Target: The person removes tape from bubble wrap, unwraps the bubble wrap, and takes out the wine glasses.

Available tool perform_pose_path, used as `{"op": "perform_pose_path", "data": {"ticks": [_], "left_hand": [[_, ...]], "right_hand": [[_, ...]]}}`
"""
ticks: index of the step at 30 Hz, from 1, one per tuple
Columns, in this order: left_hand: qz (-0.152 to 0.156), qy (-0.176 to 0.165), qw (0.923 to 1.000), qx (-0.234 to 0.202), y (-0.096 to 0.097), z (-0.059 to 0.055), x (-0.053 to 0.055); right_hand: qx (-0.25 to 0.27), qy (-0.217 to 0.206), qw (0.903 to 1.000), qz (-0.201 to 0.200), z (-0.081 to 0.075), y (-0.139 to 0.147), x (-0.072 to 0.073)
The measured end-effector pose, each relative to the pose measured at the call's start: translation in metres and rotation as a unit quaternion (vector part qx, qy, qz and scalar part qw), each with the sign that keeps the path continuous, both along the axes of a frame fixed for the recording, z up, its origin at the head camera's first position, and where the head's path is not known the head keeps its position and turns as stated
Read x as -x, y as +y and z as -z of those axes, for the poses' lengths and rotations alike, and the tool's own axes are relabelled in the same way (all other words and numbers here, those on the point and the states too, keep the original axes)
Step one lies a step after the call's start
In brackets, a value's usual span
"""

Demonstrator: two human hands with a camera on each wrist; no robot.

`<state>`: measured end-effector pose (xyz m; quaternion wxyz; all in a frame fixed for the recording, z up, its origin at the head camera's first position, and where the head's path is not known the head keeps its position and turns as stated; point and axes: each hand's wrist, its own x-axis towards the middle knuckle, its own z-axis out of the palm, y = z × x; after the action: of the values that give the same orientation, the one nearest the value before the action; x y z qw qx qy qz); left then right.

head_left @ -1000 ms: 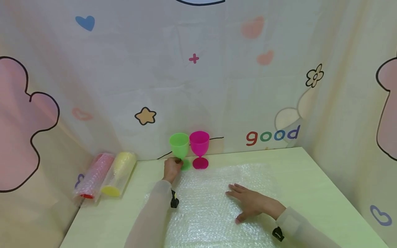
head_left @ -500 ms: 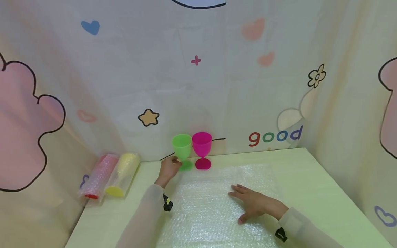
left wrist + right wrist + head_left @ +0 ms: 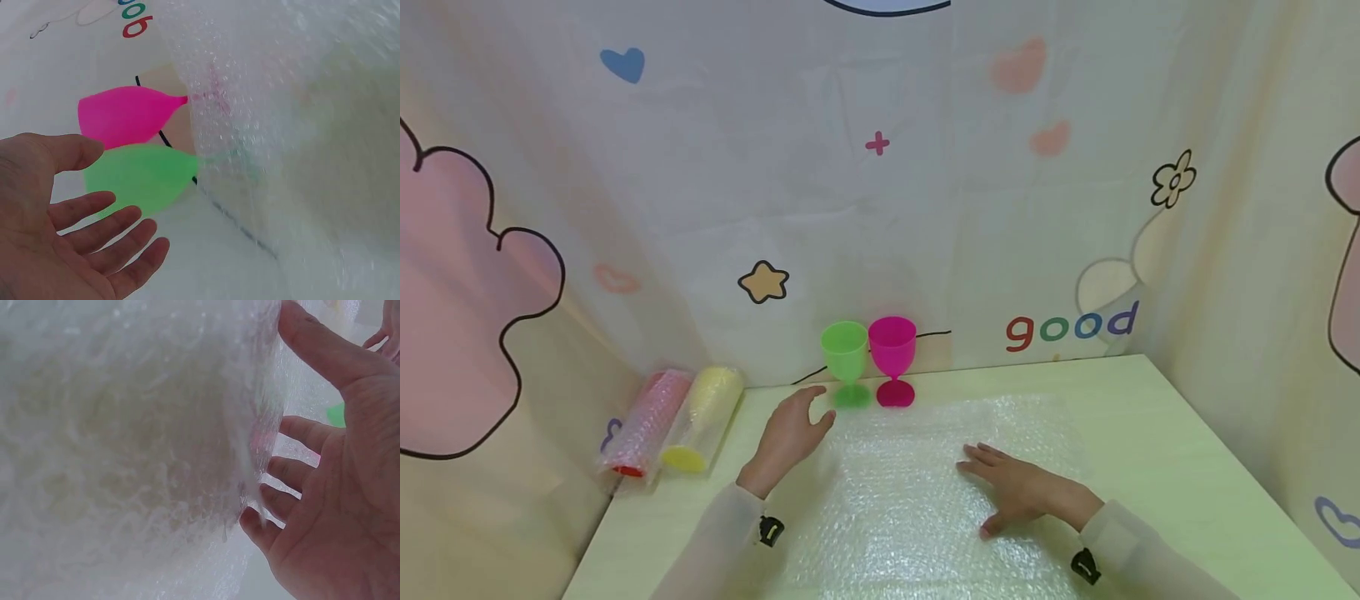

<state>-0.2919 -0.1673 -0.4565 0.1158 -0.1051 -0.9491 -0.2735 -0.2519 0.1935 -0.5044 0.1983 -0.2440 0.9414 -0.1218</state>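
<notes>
Two plastic goblets stand upright side by side at the back of the table: a green goblet on the left and a magenta goblet on the right. My left hand is just left of the green one, thumb and fingers spread with a gap between them, holding nothing. A sheet of bubble wrap covers the middle of the table in front of the goblets. Fingers spread, my right hand rests on its right part. In the right wrist view its fingertips meet the wrap's surface.
At the table's left edge lie two bubble-wrapped rolled bundles, one red and one yellow. A printed curtain hangs right behind the goblets and along both sides. Bare tabletop shows right of the wrap.
My left hand has let go of the green goblet's stem and drawn back toward the lower left, its fingers opening. The goblet stays standing. The right hand keeps its place on the wrap.
</notes>
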Motion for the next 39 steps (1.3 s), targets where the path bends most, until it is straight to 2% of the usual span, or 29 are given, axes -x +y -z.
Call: {"op": "perform_pose_path", "data": {"ticks": [3, 8, 15, 18, 21, 25, 30, 39], "left_hand": [[-0.015, 0.019, 0.9993, 0.028, -0.013, -0.004, -0.008], [-0.048, 0.043, 0.9969, 0.046, -0.046, -0.005, -0.011], [-0.076, 0.042, 0.9948, 0.053, -0.097, -0.005, -0.009], [-0.086, 0.049, 0.9936, 0.056, -0.115, -0.006, -0.009], [-0.091, 0.038, 0.9932, 0.061, -0.129, -0.005, -0.008], [-0.095, 0.011, 0.9928, 0.072, -0.144, -0.001, -0.006], [-0.088, 0.009, 0.9936, 0.071, -0.158, 0.009, -0.004], [-0.091, -0.008, 0.9933, 0.071, -0.169, 0.021, 0.001]], "right_hand": [[-0.002, 0.003, 1.0000, -0.003, -0.002, 0.000, 0.000], [0.004, 0.007, 0.9999, -0.009, -0.003, -0.001, 0.000], [-0.004, 0.006, 1.0000, 0.000, -0.002, 0.000, 0.000], [-0.001, 0.002, 1.0000, 0.001, -0.001, 0.001, 0.001], [0.002, 0.000, 1.0000, 0.000, 0.001, 0.002, 0.002], [0.010, 0.000, 0.9999, -0.005, 0.003, 0.003, 0.002], [0.012, -0.004, 0.9999, -0.002, 0.004, 0.003, 0.002], [0.019, -0.005, 0.9998, -0.008, 0.002, 0.004, 0.002]]}}
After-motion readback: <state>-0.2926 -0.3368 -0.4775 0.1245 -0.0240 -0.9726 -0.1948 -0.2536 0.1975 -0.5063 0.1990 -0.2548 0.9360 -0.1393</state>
